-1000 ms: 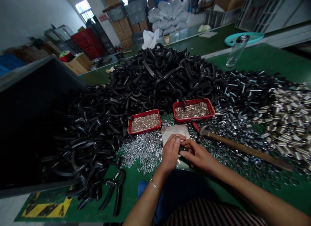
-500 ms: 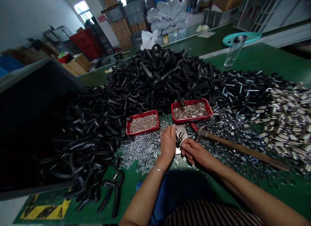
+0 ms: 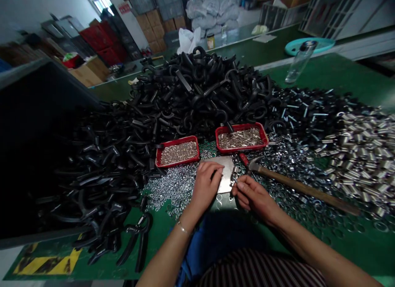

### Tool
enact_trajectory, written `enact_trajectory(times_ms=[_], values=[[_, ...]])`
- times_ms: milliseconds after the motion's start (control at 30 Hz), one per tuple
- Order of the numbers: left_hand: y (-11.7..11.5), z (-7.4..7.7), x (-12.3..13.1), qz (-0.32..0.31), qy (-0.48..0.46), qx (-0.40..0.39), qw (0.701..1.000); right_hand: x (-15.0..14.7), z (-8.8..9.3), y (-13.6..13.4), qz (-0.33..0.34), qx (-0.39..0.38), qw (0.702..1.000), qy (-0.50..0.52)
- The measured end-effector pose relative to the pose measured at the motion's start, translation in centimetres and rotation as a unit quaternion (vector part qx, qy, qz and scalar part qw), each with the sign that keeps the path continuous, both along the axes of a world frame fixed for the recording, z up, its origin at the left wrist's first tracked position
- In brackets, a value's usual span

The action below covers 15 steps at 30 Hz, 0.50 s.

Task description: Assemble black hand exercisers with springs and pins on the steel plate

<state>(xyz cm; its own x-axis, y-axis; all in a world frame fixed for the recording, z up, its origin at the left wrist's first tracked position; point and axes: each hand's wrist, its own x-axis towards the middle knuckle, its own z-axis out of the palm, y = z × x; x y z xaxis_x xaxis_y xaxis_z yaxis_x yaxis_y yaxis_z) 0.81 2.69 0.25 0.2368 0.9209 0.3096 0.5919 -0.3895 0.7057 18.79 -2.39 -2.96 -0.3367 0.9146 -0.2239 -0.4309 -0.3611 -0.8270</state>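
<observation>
- my left hand (image 3: pixel 205 186) lay on a steel plate (image 3: pixel 226 172), its fingers flat and close together, gripping nothing
- my right hand (image 3: pixel 253 196) pinched a small metal fitting (image 3: pixel 235 174) narrowly between thumb and forefinger, right at the plate's edge
- a claw hammer (image 3: pixel 296 188) lay near my right hand, its head just beside the plate
- two red trays (image 3: pixel 177 151) of small metal parts sat just beyond the plate
- loose washers (image 3: pixel 169 188) spread around it on the green table mat (image 3: pixel 348 79), with black curved plastic parts (image 3: pixel 197 93) heaped behind
</observation>
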Motion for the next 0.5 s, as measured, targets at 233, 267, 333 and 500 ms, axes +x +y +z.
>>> enact_trajectory(times_ms=[233, 267, 333, 500], values=[[-3.0, 1.4, -1.4, -0.135, -0.091, -0.076, 0.984, 0.9, 1.1, 0.0, 0.07, -0.017, 0.997, 0.005], [-3.0, 1.5, -1.4, -0.135, -0.094, -0.088, 0.983, 1.0, 1.2, 0.0, 0.076, -0.015, 0.997, -0.009], [-3.1, 1.6, -1.2, -0.119, -0.097, -0.11, 0.982, 1.2, 1.5, 0.3, 0.088, -0.001, 0.995, -0.044], [-4.1, 1.3, -0.7, -0.054, -0.123, -0.147, 0.98, 2.1, 1.9, 0.9, 0.096, 0.035, 0.99, -0.094]])
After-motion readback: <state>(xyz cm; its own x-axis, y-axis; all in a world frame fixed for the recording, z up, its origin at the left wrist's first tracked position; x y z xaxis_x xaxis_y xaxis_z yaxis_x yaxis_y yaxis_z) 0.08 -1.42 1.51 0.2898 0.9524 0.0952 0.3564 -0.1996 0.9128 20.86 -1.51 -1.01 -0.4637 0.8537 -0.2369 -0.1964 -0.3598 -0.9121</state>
